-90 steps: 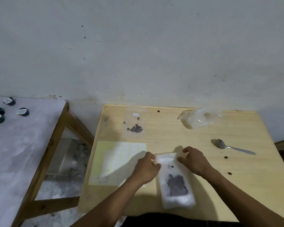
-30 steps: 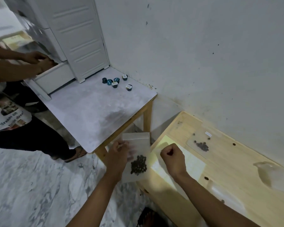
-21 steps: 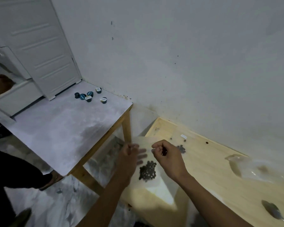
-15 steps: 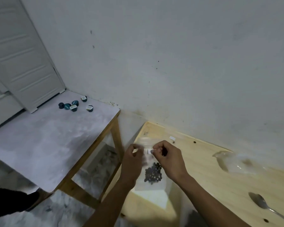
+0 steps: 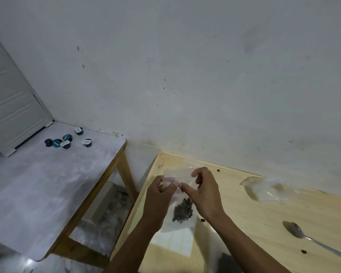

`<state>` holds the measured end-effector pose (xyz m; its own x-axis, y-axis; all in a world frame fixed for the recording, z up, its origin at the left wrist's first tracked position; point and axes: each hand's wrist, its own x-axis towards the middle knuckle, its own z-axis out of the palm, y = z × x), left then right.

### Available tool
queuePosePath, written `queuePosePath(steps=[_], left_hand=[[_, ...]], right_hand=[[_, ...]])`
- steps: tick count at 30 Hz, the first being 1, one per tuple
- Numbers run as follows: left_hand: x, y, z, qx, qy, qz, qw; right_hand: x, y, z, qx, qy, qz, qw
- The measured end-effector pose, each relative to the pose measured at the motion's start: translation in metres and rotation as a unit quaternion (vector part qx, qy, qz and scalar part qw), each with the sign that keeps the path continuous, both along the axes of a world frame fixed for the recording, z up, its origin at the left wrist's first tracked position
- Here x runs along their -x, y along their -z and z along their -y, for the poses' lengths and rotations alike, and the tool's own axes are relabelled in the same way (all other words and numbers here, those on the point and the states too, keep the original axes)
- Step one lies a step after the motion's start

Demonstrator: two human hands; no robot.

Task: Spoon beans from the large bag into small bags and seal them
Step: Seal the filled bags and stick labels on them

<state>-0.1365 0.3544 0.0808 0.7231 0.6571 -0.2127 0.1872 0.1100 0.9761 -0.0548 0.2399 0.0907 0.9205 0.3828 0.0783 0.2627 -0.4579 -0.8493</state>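
Since half a second ago both hands have stayed pinched on the top edge of the small bag [image 5: 178, 205], the left hand [image 5: 159, 196] and right hand [image 5: 204, 191] close together at lower centre, holding it above the tabletop [image 5: 264, 223]. Beans [image 5: 183, 210] sit inside, so filling looks done; sealing appears underway. A spoon [image 5: 305, 236] lies at lower right, a crumpled clear bag [image 5: 272, 189] at right.

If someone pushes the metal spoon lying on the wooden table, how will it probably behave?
The metal spoon looks stiff, so it would likely keep its shape. It lies flat on the smooth wooden table, so it would probably slide rather than tip. With a rounded bowl and a long thin handle, it may pivot if pushed at one end.
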Motion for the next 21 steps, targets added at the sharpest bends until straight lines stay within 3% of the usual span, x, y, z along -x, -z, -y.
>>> queuePosePath(steps=[3,6,10,16,21], left_hand=[[0.0,0.0,-0.003,-0.016,0.016,0.019,1.0],[-0.005,0.003,-0.002,-0.043,0.024,0.018,0.999],[-0.014,0.015,0.003,-0.019,-0.005,-0.004,1.0],[-0.031,0.026,-0.007,0.022,-0.01,-0.041,0.999],[-0.046,0.05,-0.013,0.015,0.084,-0.16,0.983]], right_hand=[[-0.003,-0.008,0.004,-0.052,0.042,-0.13,0.989],[-0.006,-0.008,0.008,-0.112,-0.006,-0.242,0.964],[-0.013,0.005,0.015,-0.089,-0.01,-0.249,0.964],[-0.016,0.036,0.043,-0.077,-0.023,-0.359,0.93],[-0.031,0.052,0.044,-0.144,0.107,-0.382,0.907]])
